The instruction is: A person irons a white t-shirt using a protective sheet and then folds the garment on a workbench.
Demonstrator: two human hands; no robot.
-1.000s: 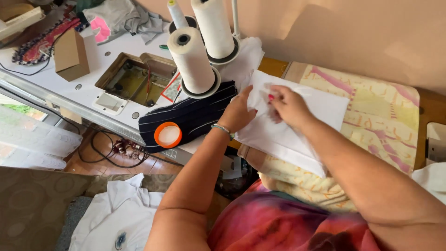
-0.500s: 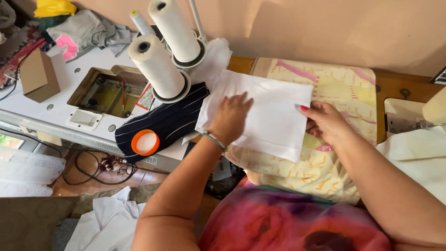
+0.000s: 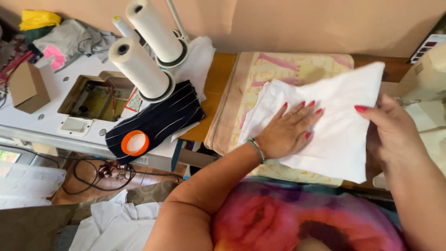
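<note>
1. A white cloth (image 3: pixel 344 125) lies spread over a yellow and pink patterned fabric (image 3: pixel 278 69) that covers the right part of the surface; its upper right corner lifts toward the right hand.
2. The left hand (image 3: pixel 288 132) rests flat on the cloth, palm down, fingers (image 3: pixel 302 114) spread a little and pressing the material onto the patterned fabric. A thin bracelet (image 3: pixel 255 149) circles that wrist.
3. The right hand (image 3: pixel 390 128) grips the cloth's right edge, thumb on top and the other fingers hidden underneath, so it pinches the cloth between them.
4. Left of the patterned fabric, a strip of bare orange-brown wooden surface (image 3: pixel 218 88) shows.
5. Further left lies a dark navy striped piece (image 3: pixel 162 118) with an orange ring (image 3: pixel 135 142) resting on its lower end.
6. Behind it stand two large white thread cones (image 3: pixel 139 67), a smaller one just beyond them.
7. A white machine table (image 3: pixel 55 116) carries a rectangular opening (image 3: pixel 93 97) and a small brown cardboard box (image 3: pixel 25 88).
8. At the far left back sits a heap of grey, pink and yellow clothes (image 3: pixel 60 37).
</note>
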